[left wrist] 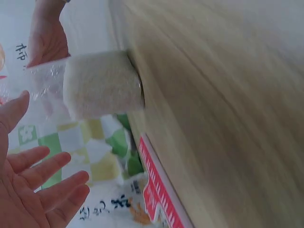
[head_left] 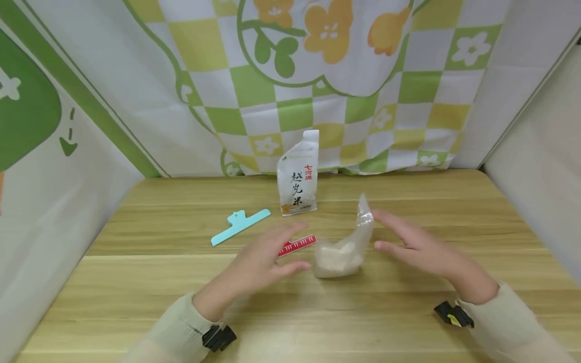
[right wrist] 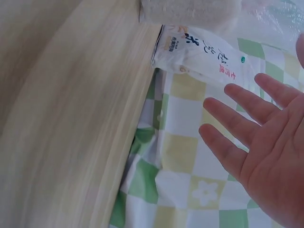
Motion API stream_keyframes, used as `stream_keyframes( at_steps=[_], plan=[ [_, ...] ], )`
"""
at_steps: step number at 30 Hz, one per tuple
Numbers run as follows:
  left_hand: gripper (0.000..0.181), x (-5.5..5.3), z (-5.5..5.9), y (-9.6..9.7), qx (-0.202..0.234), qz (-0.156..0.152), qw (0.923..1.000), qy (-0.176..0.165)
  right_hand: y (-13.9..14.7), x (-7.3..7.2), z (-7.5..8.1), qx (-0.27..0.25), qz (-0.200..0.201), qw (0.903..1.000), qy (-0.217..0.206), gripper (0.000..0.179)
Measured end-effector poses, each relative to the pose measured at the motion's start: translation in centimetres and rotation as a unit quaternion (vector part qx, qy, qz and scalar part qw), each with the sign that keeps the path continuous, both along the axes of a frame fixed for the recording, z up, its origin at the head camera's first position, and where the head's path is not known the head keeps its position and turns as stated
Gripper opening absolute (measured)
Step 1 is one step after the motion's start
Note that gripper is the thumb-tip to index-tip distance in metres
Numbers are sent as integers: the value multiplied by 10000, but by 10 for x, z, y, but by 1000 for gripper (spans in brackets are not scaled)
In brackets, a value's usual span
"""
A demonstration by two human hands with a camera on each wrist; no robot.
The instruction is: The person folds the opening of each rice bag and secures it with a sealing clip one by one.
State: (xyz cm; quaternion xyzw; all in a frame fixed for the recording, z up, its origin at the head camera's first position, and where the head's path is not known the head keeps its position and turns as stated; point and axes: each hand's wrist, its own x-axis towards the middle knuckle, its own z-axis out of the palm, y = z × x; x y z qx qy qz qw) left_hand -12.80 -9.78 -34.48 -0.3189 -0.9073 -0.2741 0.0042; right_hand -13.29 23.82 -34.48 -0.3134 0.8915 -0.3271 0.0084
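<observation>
Clear bag [head_left: 339, 259] of pale grains [left wrist: 102, 86] stands on the desk [head_left: 386, 317] between the left hand [head_left: 260, 257] and the right hand [head_left: 424, 249], its thin top rising toward the right. Both hands are wide, fingers extended; whether the right fingertips touch the bag, I cannot tell. Red clip [head_left: 298, 245] shows between the left thumb and fingers, partly hidden. Blue clip [head_left: 240, 227] lies beyond the left hand, and farther forward, between the hands, white bag [head_left: 297, 176] stands before a checked cloth [head_left: 327, 108].
</observation>
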Motion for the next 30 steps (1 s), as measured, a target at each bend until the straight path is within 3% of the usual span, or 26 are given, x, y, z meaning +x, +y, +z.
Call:
stream_keyframes(
  at_steps=[8,14,22,30],
  plan=[
    [68,3,-10,22,495,222,9952,-817,-15,-5,-12,-141,413,9989,-192,70],
    [55,-3,-14,30,744,55,9881,-1343,-21,-8,-15,-167,587,9979,-215,65],
    [39,-7,-5,31,815,47,9816,-1724,-31,-16,-14,-239,658,9958,-594,47],
    [37,-6,-2,31,804,64,9808,-1775,-32,-18,-17,-476,830,9930,-686,41]
  ],
)
